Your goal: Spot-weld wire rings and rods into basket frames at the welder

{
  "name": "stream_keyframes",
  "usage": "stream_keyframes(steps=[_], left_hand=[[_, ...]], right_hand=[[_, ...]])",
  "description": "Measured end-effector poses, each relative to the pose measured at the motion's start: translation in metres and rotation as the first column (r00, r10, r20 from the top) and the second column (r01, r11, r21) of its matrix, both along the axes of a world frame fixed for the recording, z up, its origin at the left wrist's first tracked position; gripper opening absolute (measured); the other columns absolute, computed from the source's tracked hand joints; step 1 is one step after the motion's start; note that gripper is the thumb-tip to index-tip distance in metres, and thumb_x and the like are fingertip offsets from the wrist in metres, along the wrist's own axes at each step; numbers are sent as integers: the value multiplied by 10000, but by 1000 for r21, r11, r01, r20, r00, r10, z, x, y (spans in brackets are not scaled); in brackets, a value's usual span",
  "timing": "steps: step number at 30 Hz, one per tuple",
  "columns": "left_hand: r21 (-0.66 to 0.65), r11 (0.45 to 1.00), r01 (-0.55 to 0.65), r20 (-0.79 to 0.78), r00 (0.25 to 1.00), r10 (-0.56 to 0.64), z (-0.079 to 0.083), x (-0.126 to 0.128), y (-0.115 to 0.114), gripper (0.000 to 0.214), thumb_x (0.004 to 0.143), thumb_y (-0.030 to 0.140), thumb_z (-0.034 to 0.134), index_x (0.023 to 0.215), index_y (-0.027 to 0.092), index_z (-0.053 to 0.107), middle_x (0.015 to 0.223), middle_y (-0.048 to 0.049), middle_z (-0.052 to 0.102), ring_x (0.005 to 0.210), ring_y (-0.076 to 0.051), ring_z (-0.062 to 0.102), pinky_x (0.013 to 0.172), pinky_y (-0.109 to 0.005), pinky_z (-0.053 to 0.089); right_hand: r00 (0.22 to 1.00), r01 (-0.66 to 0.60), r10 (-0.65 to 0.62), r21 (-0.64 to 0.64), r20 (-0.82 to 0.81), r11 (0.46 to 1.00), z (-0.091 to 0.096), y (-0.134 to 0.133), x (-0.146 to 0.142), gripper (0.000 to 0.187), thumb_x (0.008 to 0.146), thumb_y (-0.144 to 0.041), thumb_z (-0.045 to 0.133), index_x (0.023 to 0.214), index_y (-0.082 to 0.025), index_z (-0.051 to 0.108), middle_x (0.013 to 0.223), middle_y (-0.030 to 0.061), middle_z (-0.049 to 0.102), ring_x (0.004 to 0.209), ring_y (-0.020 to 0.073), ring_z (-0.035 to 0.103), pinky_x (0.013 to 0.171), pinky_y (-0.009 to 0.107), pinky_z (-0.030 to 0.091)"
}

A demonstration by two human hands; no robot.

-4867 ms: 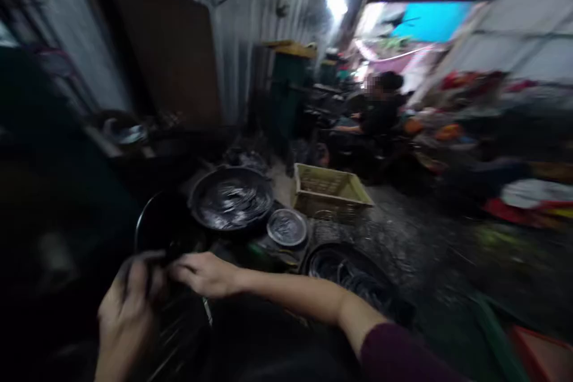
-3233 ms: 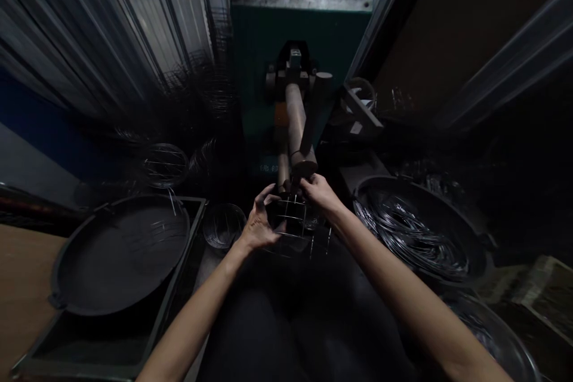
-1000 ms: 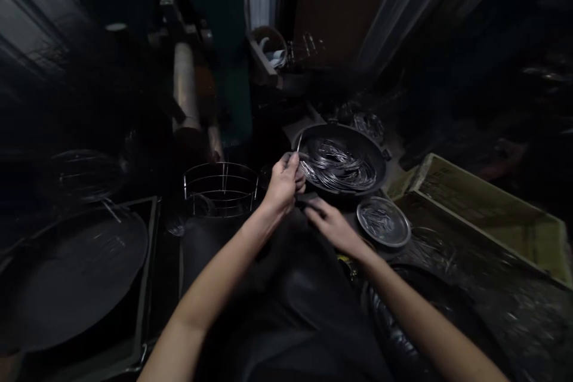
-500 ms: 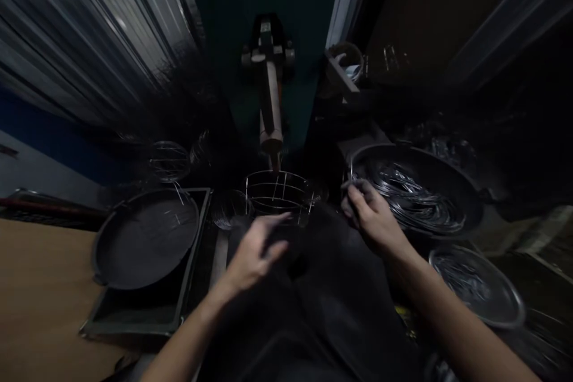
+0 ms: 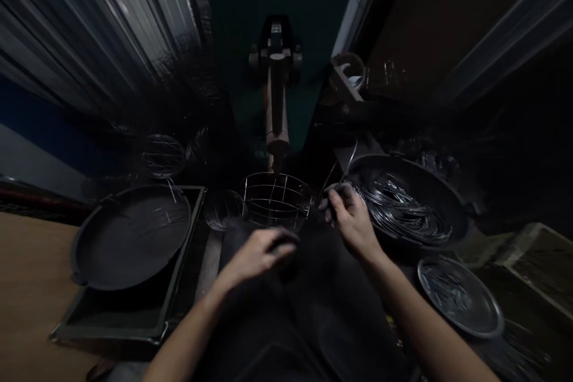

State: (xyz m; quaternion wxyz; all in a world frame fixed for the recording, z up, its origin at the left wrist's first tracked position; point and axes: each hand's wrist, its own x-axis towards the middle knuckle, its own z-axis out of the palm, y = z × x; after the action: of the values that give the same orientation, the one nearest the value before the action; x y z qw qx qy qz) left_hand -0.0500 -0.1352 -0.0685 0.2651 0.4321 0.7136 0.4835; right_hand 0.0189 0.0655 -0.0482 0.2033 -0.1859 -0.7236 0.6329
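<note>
Left and right supports, pans and dish bearing wire.
Left: a rectangular dark tray (image 5: 114,332) is carrying a wide left pan (image 5: 111,245), its near rim showing beyond the pan; a few thin wires (image 5: 163,216) are lying in the pan toward its far right. A tan board (image 5: 31,274) is extending along the left edge, beside the tray. Right: a right pan (image 5: 436,182) is holding heaped shiny wire loops (image 5: 403,210); its own support is staying too dark to tell. Nearer, a shallow metal dish (image 5: 483,307) is holding short wire pieces (image 5: 447,290). Near right, the dim floor (image 5: 532,317) is bearing loose wire (image 5: 521,349); a yellowish crate (image 5: 539,265) is standing beyond.
</note>
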Motion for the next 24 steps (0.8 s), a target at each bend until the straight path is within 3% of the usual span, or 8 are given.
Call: stream_keyframes(steps=[2, 3, 5, 8, 13, 19, 24], left_hand=[[119, 951, -285, -212, 929, 304, 4, -37, -8, 508, 773, 407, 639, 1214, 204, 486, 1196, -89, 545, 1126, -244, 491, 952, -381, 391], [159, 928, -338, -312, 874, 372, 3, -56, -7, 711, 672, 412, 730, 1275, 196, 420, 1242, -114, 499, 1184, -285, 435, 984, -428, 359], [167, 941, -295, -393, 855, 338, -5, -90, 2, 981, 537, 374, 808, 1349, 181, 292, 1186, -129, 503, 1147, -315, 446, 963, -476, 362], [287, 923, -256, -311, 887, 342, -29, -116, 17, 920, 620, 289, 718, 1353, 202, 168, 995, -58, 524, 932, -223, 540, 850, -417, 439], [473, 832, -289, -292, 840, 458, -59, -111, 18, 803, 646, 218, 639, 1294, 233, 165, 978, -32, 500, 911, -187, 534, 856, -395, 427], [492, 828, -269, -348, 811, 470, -57, -112, 10, 775, 640, 216, 633, 1273, 231, 185, 968, -26, 501, 903, -186, 546, 873, -403, 419], [482, 834, -267, -295, 847, 441, -60, -118, 11, 814, 640, 205, 629, 1288, 231, 138, 973, -31, 517, 927, -185, 537, 869, -399, 425]], right_hand=[[999, 28, -25, 59, -44, 998, 3, 13, -24, 220, 851, -419, 501, 858, -199, 505, 648, -30, 547, 426, 66, 454, 373, 180, 331], [996, 50, -45, 70, -76, 996, 4, 19, -40, 207, 851, -405, 497, 854, -198, 510, 639, -34, 536, 412, 62, 438, 371, 185, 321], [990, 82, -77, 40, -114, 996, 4, 26, -74, 183, 845, -373, 495, 838, -191, 516, 611, -44, 503, 391, 59, 405, 370, 195, 305], [996, 48, -55, -102, -67, 994, 0, 23, -115, 156, 807, -329, 534, 825, -175, 521, 570, -57, 466, 388, 58, 383, 379, 201, 294], [991, -134, 128, -311, -38, 941, -10, 8, -136, 290, 705, -327, 633, 922, -159, 540, 557, -76, 464, 391, 43, 364, 360, 178, 241], [976, -216, 205, -363, -70, 907, -16, 1, -137, 316, 649, -347, 671, 863, -165, 525, 501, -100, 447, 388, 30, 349, 366, 160, 236], [978, -206, 203, -375, -49, 904, -18, 0, -142, 331, 624, -383, 689, 767, -183, 468, 477, -110, 422, 377, 26, 333, 359, 157, 223]])
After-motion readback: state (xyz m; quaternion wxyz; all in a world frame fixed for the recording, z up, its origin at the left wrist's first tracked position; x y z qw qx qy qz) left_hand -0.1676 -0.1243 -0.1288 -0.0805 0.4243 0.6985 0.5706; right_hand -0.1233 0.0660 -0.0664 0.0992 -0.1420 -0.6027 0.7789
